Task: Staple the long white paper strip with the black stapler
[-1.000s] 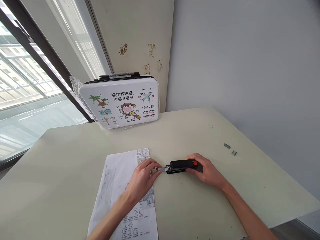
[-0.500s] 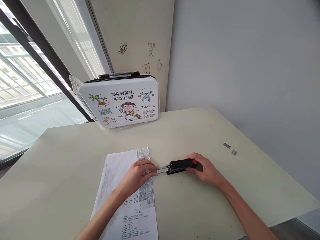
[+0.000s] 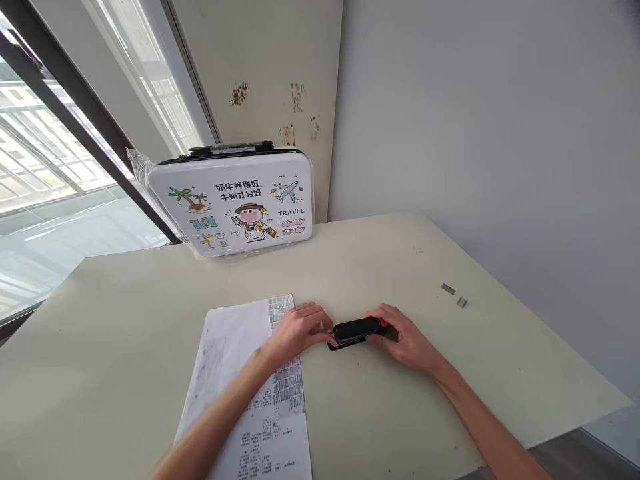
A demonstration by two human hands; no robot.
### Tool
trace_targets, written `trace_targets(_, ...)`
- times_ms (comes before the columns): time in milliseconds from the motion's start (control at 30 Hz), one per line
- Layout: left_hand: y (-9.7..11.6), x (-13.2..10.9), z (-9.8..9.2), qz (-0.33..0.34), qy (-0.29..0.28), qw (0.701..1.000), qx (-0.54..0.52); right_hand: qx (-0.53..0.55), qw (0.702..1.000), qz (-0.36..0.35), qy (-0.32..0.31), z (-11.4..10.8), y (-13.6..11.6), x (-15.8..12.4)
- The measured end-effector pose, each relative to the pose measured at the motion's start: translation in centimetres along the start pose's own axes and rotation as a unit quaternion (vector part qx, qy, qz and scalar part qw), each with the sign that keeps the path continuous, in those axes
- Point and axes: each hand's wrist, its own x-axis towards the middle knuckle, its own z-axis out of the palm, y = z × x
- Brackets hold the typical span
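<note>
A black stapler (image 3: 356,331) with an orange rear tab lies on the pale table (image 3: 150,320). My right hand (image 3: 400,337) is closed around its rear half and holds it down. My left hand (image 3: 299,330) presses its curled fingertips against the stapler's front end; the metal staple tray no longer sticks out. The heel of the left hand rests on a printed paper sheet (image 3: 240,393) that lies left of the stapler.
A white cartoon suitcase (image 3: 233,200) wrapped in plastic stands at the table's far edge, by the window. Two small staple strips (image 3: 454,295) lie on the right of the table. A grey wall runs close along the right side.
My left hand drew back a little, then pushed right against the stapler's front; the protruding metal tray has slid in out of sight. The right hand kept its hold.
</note>
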Motion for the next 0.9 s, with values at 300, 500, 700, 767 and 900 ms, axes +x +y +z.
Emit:
trace_targets(300, 0.4, 0.1, 0.0, 0.012, 0.008, 0.998, 0.053, 0.011, 1.000, -0.001, 0.002, 0.0, 0.2, 0.1)
trace_targets(500, 2.3, -4.8, -3.0, -0.041, 0.025, 0.994, 0.097, 0.000, 1.000, 0.003, -0.008, -0.1, 0.2, 0.0)
trace_targets(700, 5.0, -15.8, -4.5, -0.093, 0.014, 0.984, 0.153, 0.013, 1.000, 0.009, -0.017, 0.0, 0.3, -0.1)
trace_targets(767, 6.1, -19.0, -4.0, -0.102, 0.007, 0.978, 0.181, 0.017, 1.000, 0.015, -0.016, -0.1, 0.0, -0.2)
trace_targets(900, 8.2, -22.7, -2.3, -0.099, -0.023, 0.968, 0.229, 0.023, 0.999, 0.027, -0.017, -0.1, -0.5, -0.3)
